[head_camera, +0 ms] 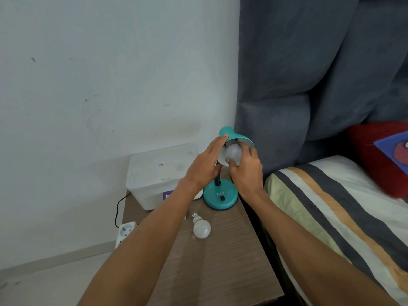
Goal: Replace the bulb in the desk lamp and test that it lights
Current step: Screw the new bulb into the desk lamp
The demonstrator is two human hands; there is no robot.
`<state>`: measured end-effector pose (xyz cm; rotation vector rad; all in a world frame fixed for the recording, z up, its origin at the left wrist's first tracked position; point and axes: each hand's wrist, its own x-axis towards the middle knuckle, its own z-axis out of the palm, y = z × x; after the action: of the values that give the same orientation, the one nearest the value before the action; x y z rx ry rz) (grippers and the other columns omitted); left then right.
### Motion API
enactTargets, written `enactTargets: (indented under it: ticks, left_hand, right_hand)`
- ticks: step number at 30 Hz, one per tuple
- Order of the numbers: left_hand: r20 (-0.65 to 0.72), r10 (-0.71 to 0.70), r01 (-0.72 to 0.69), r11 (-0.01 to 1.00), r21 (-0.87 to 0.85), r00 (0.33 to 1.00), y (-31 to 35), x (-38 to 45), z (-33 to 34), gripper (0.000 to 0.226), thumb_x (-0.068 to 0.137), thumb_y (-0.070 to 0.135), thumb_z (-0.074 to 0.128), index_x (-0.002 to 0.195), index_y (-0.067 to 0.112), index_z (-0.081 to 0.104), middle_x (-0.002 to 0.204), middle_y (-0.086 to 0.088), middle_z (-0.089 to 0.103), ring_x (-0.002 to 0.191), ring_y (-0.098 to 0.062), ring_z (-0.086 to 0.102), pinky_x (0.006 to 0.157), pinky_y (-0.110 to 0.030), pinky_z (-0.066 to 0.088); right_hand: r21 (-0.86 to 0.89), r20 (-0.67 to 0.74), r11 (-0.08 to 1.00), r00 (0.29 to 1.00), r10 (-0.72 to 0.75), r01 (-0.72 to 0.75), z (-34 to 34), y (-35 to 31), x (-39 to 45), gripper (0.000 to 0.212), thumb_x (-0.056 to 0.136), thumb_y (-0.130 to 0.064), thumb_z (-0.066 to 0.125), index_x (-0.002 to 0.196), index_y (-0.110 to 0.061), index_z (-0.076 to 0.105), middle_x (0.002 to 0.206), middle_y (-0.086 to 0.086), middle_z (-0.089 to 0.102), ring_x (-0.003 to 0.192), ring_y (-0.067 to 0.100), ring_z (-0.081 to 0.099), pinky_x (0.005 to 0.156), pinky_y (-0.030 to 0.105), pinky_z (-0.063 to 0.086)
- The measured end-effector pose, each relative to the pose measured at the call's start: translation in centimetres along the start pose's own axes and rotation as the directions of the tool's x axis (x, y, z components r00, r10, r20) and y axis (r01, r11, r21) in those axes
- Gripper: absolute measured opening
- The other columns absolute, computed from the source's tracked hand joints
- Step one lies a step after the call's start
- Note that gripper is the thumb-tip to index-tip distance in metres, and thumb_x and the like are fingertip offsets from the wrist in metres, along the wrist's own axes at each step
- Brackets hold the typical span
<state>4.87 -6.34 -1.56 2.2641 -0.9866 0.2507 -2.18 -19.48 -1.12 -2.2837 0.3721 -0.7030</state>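
So the teal desk lamp [220,196] sits at the back right corner of a wood-grain nightstand [220,261], round base with "ATN" on it and a black rocker switch just below the letters. The shade [234,136] is tipped toward the camera so the open side faces the person.

The left hand [205,166] is laid against the left side of the shade, fingers stretched long and fairly flat along its rim, more bracing it than wrapping it. The right hand [246,171] has its thumb and fingers pinched around a frosted white bulb [233,153] that's right at the mouth of the shade, thumb tip on the lower front of the globe. Can't tell if the base of that bulb is seated in the socket or not, the shade and fingers hide it.

A second white bulb [201,227] lies loose on its side on the nightstand, in front of the lamp base, screw cap pointing away from the camera.

Behind it all there's a translucent plastic storage box [159,173] with a lid against the wall, and a white power strip [125,233] down on the floor to the left with a black cord [118,208] running up. A bed with a striped sheet [331,206] is just right of the nightstand.
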Motion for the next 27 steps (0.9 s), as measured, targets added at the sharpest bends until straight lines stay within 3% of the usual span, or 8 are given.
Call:
enactTargets:
  ticks: [3, 9, 12, 17, 22, 27]
  left_hand:
    - [-0.003, -0.006, 0.006, 1.000, 0.005, 1.000, -0.12, 0.05, 0.08, 0.085, 0.091, 0.003, 0.072, 0.160, 0.020, 0.026, 0.165, -0.005, 0.034, 0.138, -0.029, 0.052, 0.112, -0.041, 0.048]
    - [-0.003, 0.009, -0.009, 1.000, 0.015, 1.000, 0.11, 0.01, -0.03, 0.085, 0.090, 0.002, 0.073, 0.160, 0.017, 0.027, 0.165, -0.008, 0.035, 0.135, -0.030, 0.055, 0.110, -0.039, 0.050]
    - [-0.004, 0.004, -0.004, 1.000, 0.013, 1.000, 0.08, -0.07, -0.08, 0.088, 0.088, -0.002, 0.072, 0.160, 0.018, 0.026, 0.165, -0.006, 0.035, 0.131, -0.030, 0.058, 0.108, -0.037, 0.050]
    - [-0.007, 0.007, -0.007, 1.000, 0.008, 1.000, -0.02, 0.01, 0.03, 0.084, 0.091, 0.005, 0.073, 0.160, 0.018, 0.027, 0.165, -0.008, 0.035, 0.138, -0.032, 0.052, 0.113, -0.042, 0.047]
    - [-0.008, 0.013, -0.012, 1.000, 0.007, 1.000, -0.08, 0.00, 0.07, 0.083, 0.091, 0.003, 0.073, 0.160, 0.018, 0.027, 0.164, -0.007, 0.036, 0.135, -0.030, 0.054, 0.110, -0.039, 0.049]
    - [-0.007, 0.002, -0.002, 1.000, 0.000, 1.000, -0.04, 0.04, 0.11, 0.087, 0.089, -0.001, 0.072, 0.160, 0.020, 0.026, 0.165, -0.005, 0.035, 0.134, -0.030, 0.056, 0.110, -0.039, 0.049]
  right_hand:
    - [0.083, -0.026, 0.988, 0.991, 0.134, -0.132, -0.09, -0.49, 0.28, 0.050, 0.093, -0.045, 0.061, 0.128, -0.010, 0.054, 0.113, 0.016, 0.068, 0.099, 0.034, 0.067, 0.082, 0.039, 0.054]
    - [0.049, -0.067, 0.998, 0.997, -0.034, 0.037, 0.14, -0.81, -0.30, 0.045, 0.097, -0.031, 0.061, 0.139, -0.020, 0.048, 0.137, 0.011, 0.044, 0.111, 0.030, 0.060, 0.090, 0.037, 0.052]
    - [-0.022, -0.016, 0.998, 0.998, -0.062, 0.062, 0.30, -0.32, -0.14, 0.054, 0.090, -0.028, 0.070, 0.139, -0.019, 0.048, 0.138, 0.011, 0.045, 0.110, 0.034, 0.061, 0.091, 0.042, 0.052]
    - [0.111, -0.015, 0.978, 0.984, 0.179, -0.177, 0.06, -0.67, 0.38, 0.050, 0.095, -0.051, 0.054, 0.124, -0.011, 0.057, 0.110, 0.014, 0.069, 0.099, 0.032, 0.068, 0.081, 0.037, 0.054]
    - [0.070, -0.068, 0.997, 0.997, 0.035, -0.030, -0.12, -0.99, -0.01, 0.050, 0.098, -0.039, 0.055, 0.141, -0.015, 0.046, 0.132, 0.013, 0.053, 0.112, 0.029, 0.060, 0.092, 0.035, 0.050]
    - [0.054, -0.006, 0.998, 1.000, 0.019, -0.018, -0.03, -0.68, 0.17, 0.056, 0.088, -0.030, 0.073, 0.136, -0.017, 0.050, 0.131, 0.011, 0.049, 0.107, 0.031, 0.062, 0.092, 0.037, 0.052]
